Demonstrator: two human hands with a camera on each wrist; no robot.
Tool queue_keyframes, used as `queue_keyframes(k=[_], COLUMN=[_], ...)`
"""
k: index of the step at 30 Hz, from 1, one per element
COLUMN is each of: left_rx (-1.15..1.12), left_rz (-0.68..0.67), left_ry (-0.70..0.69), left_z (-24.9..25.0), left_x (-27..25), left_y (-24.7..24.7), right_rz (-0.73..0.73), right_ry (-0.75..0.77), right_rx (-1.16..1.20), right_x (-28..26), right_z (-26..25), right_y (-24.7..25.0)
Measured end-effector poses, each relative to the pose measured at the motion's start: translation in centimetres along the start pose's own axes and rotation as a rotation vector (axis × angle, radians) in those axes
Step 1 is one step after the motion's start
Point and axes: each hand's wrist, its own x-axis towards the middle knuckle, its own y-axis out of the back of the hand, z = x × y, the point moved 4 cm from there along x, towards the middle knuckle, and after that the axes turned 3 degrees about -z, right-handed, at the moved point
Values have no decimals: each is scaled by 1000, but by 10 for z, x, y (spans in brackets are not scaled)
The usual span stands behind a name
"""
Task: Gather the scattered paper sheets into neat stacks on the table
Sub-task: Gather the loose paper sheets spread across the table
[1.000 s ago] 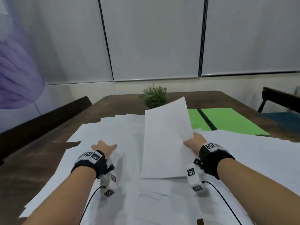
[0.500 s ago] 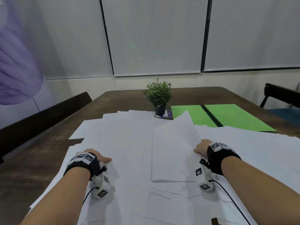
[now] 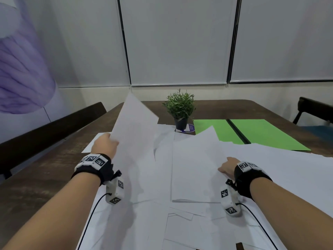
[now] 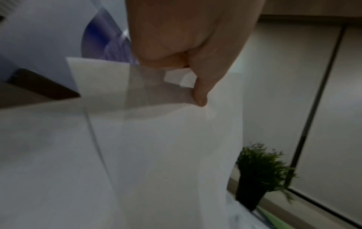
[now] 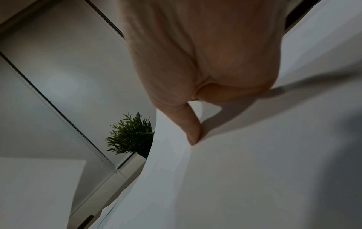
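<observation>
The paper sheet point(image 3: 137, 134) between the left fingers point(image 4: 199, 96) looks thin, smooth and matt. The table point(image 3: 45, 177) is dark rough wood. The green folder point(image 3: 261, 134) looks smooth and matt.

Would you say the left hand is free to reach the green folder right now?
Probably not: the left hand is holding up a sheet, and the folder lies far right, beyond the plant.

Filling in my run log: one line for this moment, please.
left hand: pinches lifted sheet | right hand: holds centre stack, edge raised | loose sheets: scattered
</observation>
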Motion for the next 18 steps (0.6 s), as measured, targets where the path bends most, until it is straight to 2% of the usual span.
queue_keyframes(k=[2,3,4,7,11,14,18], left_rx=[-76,-127,-192,-393,-665,-850,-1002], left_rz=[74,108,133,138,4,-120,-212], left_ry=[-124,-183,-233,-311,-312,-307,-330], left_z=[26,40,53,91,130,156,191], left_x=[-3,-4,-6,-9,-19,-30,-41], left_y=[10,14,18,25,20,13,15], right_rz=[6,-9,-25,-18,2,1,-66], right_ry=[-46,-54,-69,-51,-92,-91,-62], right_rx=[66,-2,24,197,552,755,942], right_x=[12,12,15,3,9,37,11], right_z=[8,9,10,5,11,25,14], right_y=[0,-1,-1,1,0,-8,-2])
